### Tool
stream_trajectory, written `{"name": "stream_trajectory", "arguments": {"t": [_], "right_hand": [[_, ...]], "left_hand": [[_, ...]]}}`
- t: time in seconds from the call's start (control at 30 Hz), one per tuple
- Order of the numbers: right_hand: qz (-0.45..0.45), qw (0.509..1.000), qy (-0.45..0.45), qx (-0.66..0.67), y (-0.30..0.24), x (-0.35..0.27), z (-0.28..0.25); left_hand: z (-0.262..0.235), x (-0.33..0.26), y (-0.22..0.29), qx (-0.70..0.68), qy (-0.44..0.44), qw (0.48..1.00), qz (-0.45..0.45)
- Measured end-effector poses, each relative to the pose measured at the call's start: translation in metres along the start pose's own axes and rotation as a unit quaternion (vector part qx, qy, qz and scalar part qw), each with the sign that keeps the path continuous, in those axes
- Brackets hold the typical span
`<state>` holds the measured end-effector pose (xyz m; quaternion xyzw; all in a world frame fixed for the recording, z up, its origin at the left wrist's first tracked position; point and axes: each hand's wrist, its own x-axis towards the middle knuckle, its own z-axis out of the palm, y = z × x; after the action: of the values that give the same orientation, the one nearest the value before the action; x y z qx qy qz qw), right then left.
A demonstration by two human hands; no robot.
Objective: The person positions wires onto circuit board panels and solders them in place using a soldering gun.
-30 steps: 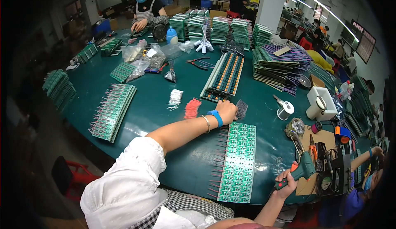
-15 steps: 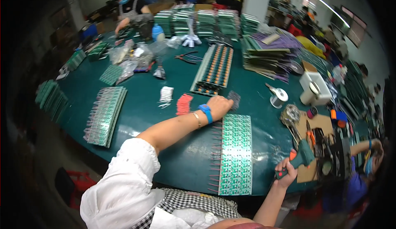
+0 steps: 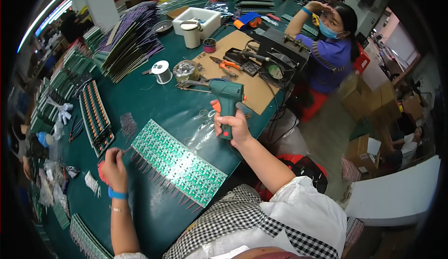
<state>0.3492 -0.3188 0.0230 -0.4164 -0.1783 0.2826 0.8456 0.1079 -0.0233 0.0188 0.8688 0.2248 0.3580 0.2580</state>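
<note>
My right hand (image 3: 234, 127) is wrapped round the handle of a green glue gun (image 3: 226, 94), its orange trigger at the fingers. The gun is held above the table by a tan board. My left hand (image 3: 113, 165) is pinched closed near the far left corner of a green circuit-board panel (image 3: 179, 163); a thin dark strand seems to show at its fingertips, too small to make out. Red leads stick out along the panel's near-left edge. Beyond the left hand lies a small heap of thin dark pieces (image 3: 128, 124). Red pieces (image 3: 102, 172) are partly hidden behind that hand.
White sleeves (image 3: 91, 182) lie left of the red pieces. Farther off are a board stack with orange parts (image 3: 95, 116), a solder wire spool (image 3: 161, 72), orange pliers (image 3: 227, 64) and a white box (image 3: 198, 22). A co-worker in purple (image 3: 329, 63) sits beyond the table's right edge.
The view has swung to the right. My left hand has drawn back from the heap of dark pieces toward the panel's corner. The glue gun stays in my right hand.
</note>
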Motion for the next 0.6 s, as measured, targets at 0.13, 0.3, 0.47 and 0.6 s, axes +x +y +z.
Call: {"name": "stream_trajectory", "arguments": {"t": [0.13, 0.3, 0.47, 0.6], "right_hand": [[0.009, 1.000, -0.020, 0.000, 0.000, 0.000, 0.001], [-0.005, 1.000, -0.016, -0.012, 0.000, 0.002, 0.008], [-0.006, 0.999, -0.012, -0.037, -0.009, -0.019, 0.016], [-0.013, 0.997, -0.024, -0.072, -0.018, -0.036, 0.030]], "left_hand": [[-0.010, -0.045, 0.007, -0.114, 0.010, 0.991, -0.068], [-0.004, -0.072, 0.000, -0.124, -0.032, 0.986, -0.106], [-0.003, -0.074, -0.001, -0.098, -0.050, 0.988, -0.113], [-0.007, -0.077, 0.003, -0.081, -0.042, 0.991, -0.096]]}}
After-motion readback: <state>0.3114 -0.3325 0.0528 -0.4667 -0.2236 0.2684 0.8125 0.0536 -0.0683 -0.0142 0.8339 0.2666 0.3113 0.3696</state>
